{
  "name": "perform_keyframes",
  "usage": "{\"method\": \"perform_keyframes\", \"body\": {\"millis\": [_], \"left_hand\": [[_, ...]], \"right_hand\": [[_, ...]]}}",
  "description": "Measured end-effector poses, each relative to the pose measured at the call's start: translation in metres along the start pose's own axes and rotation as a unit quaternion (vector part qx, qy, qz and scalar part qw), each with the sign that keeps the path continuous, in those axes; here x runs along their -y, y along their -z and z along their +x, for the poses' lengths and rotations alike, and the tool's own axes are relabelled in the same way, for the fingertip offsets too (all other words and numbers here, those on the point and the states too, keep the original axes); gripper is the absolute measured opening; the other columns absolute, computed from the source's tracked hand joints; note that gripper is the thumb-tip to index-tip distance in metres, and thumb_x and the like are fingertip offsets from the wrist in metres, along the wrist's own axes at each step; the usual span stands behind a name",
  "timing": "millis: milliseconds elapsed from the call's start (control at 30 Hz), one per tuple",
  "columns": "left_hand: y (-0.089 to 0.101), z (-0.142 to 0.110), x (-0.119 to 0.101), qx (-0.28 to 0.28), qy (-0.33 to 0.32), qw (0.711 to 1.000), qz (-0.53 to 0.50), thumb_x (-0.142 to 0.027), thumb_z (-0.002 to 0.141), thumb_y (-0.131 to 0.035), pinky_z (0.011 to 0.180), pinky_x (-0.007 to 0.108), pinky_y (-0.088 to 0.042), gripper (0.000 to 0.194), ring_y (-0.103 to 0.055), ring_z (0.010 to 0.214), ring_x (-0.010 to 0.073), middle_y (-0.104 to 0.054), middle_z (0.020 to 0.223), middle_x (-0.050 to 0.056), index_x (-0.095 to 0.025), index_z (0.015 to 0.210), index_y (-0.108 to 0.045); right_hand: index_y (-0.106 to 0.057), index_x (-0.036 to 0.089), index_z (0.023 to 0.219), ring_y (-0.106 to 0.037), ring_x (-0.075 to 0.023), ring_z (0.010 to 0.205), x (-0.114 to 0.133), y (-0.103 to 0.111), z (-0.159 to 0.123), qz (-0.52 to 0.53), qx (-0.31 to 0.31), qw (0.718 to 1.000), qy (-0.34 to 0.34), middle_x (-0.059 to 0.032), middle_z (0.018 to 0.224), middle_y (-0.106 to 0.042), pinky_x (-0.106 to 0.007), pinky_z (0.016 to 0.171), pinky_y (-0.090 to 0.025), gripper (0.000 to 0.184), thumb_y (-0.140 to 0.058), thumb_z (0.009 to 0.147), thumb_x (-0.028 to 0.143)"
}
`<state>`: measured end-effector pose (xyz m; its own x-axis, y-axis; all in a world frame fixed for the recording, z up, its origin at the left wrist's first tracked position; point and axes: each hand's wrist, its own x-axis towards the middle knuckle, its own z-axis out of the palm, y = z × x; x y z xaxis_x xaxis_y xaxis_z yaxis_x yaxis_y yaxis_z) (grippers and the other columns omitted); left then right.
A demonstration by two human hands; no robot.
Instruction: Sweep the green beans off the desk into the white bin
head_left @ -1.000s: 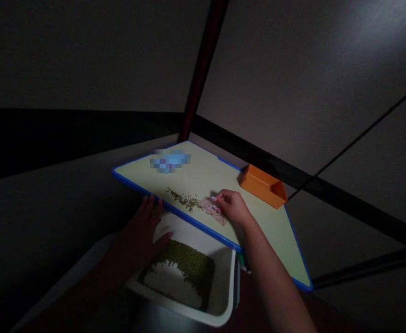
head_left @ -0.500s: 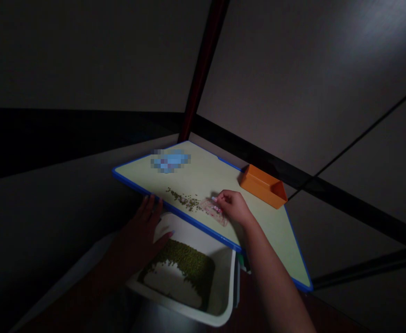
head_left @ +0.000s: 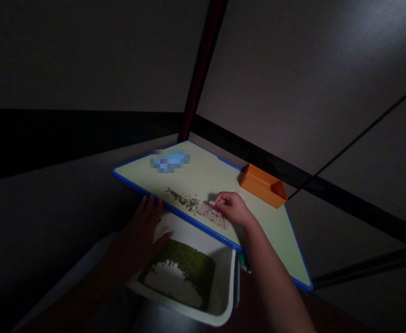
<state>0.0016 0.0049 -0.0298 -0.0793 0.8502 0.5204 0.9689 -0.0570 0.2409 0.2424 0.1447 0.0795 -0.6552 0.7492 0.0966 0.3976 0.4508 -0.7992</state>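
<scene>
My right hand (head_left: 231, 207) is closed in a pinch low over the pale board (head_left: 196, 171), with small white and pink bits at the fingertips. Under and beside those fingers lies a thin, see-through patch with reddish lines (head_left: 220, 224); whether it is a bag or a sheet I cannot tell. Small green-brown beans (head_left: 185, 201) are scattered just left of it. My left hand (head_left: 144, 236) is open, fingers spread against the board's blue front edge, thumb over a white tub (head_left: 225, 296). Many green beans (head_left: 189, 261) lie in the tub.
An orange open box (head_left: 265, 187) stands at the board's back right edge. A blurred blue item (head_left: 171, 160) lies at the back left. Walls meet behind the board at a dark red post (head_left: 203, 60). The tub sits partly beneath the board's front edge.
My right hand has shifted slightly toward the left and down, and the reddish-lined patch has spread a little toward the beans. My left hand stays in place.
</scene>
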Motion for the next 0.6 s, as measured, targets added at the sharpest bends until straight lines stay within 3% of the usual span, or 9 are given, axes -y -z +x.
{"method": "perform_keyframes", "body": {"millis": [367, 600], "left_hand": [[0.0, 0.0, -0.001, -0.016, -0.009, 1.0, 0.007, -0.064, 0.078, -0.042, 0.109, 0.051, -0.035, 0.088, -0.02, 0.142, 0.0347, -0.028, 0.151, 0.021, -0.01, 0.144, -0.02], [-0.003, -0.001, 0.002, -0.025, -0.011, 1.0, -0.004, -0.062, 0.079, -0.043, 0.109, 0.05, -0.034, 0.087, -0.02, 0.143, 0.0342, -0.025, 0.153, 0.019, -0.013, 0.145, -0.017]], "right_hand": [[-0.057, 0.015, 0.063, -0.044, -0.0076, 0.044, 0.002, 0.013, -0.005, 0.013, 0.016, 0.999, -0.026, 0.0028, 0.05, -0.054, -0.019, 0.044, -0.031, 0.022, -0.065, 0.072, 0.032], [-0.055, 0.015, 0.064, -0.045, -0.008, 0.046, 0.004, 0.009, -0.004, 0.008, 0.019, 0.999, -0.028, 0.0022, 0.051, -0.054, -0.019, 0.044, -0.032, 0.023, -0.064, 0.073, 0.033]]}}
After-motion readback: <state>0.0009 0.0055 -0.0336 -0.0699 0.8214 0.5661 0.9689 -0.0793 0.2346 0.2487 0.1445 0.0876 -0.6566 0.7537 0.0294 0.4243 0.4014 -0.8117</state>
